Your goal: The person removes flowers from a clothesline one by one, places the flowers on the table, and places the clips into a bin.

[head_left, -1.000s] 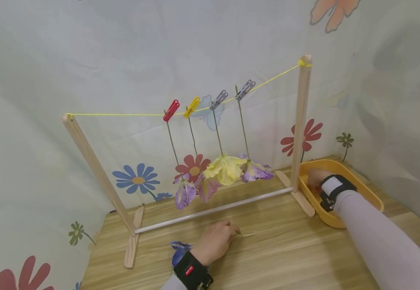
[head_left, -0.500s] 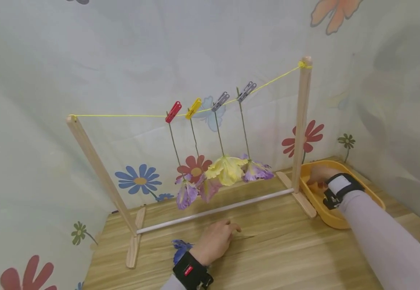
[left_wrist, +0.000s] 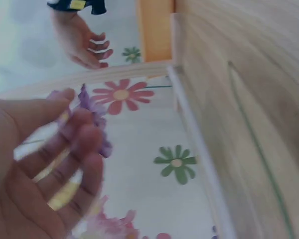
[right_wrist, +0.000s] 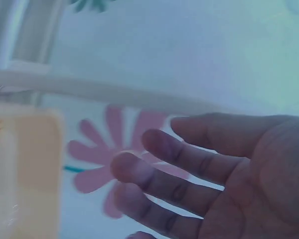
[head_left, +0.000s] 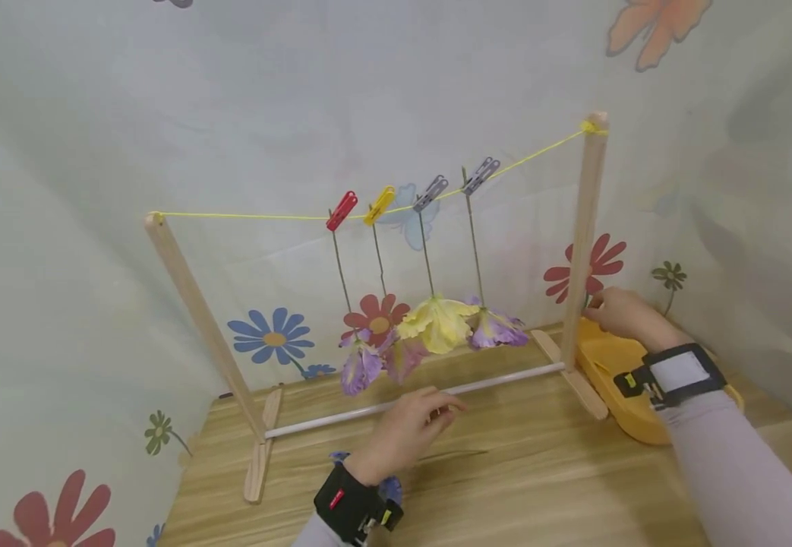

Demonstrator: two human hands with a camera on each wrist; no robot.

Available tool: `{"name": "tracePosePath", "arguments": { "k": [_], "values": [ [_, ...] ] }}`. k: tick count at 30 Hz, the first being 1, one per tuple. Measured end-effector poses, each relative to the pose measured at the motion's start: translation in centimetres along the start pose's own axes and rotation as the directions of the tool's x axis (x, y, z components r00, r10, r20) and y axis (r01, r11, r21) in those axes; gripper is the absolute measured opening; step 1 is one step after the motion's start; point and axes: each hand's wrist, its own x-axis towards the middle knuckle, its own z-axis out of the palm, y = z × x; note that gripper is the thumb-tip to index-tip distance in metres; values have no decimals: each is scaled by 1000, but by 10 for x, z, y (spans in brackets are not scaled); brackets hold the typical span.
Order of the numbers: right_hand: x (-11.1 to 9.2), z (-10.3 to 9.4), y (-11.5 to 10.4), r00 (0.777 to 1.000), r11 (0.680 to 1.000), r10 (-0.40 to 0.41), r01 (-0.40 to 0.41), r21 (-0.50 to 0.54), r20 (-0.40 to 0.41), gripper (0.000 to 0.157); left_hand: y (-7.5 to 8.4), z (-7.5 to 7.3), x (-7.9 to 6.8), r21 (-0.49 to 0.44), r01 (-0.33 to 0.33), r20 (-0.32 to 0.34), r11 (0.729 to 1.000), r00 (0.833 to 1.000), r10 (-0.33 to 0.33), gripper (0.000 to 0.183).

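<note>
Dangling left hand [head_left: 401,433] and right hand [head_left: 624,313] with fingers [right_wrist: 159,181] spread, kinda risking squashing near blue flower [head_left: 392,491] by dropping low

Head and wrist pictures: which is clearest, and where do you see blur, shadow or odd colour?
Head: the clearest, softly lit, with faint shadows on the table; left wrist: soft and cool-toned, the left hand slightly blurred; right wrist: hazy, the right hand and tray soft-edged, a blue-green tint towards the upper right.
</note>
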Motion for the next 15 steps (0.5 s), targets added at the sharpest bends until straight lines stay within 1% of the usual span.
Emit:
{"name": "tracePosePath", "arguments": {
  "k": [3, 6, 8, 11, 13, 15],
  "values": [
    [-14, -3, -17, 999, 999, -39, 39, -3, -18, 32, 4, -9, 0, -43, -86, -80, 995, 993, 82, 24],
    [-27, -6, -28, 998, 998, -56, 56, -8, -26, 32, 9, -19, 0, -48, -153, -164, 987, 976, 143, 24],
    [-34, -9, -34, 997, 998, -67, 67, -16, -30, 32, 10, -25, 0, -60, -173, -213, 983, 965, 157, 24],
    [-41, -10, -45, 995, 995, -98, 97, -30, -36, 33, 11, -34, -2, -90, -182, -285, 979, 947, 150, 23],
    [-44, -9, -54, 990, 990, -136, 134, -37, -38, 31, 9, -40, -3, -110, -193, -344, 975, 928, 145, 22],
    [-46, -7, -66, 978, 980, -199, 198, -38, -54, 28, 6, -46, -4, -132, -207, -401, 969, 906, 139, 22]
  ]
}}
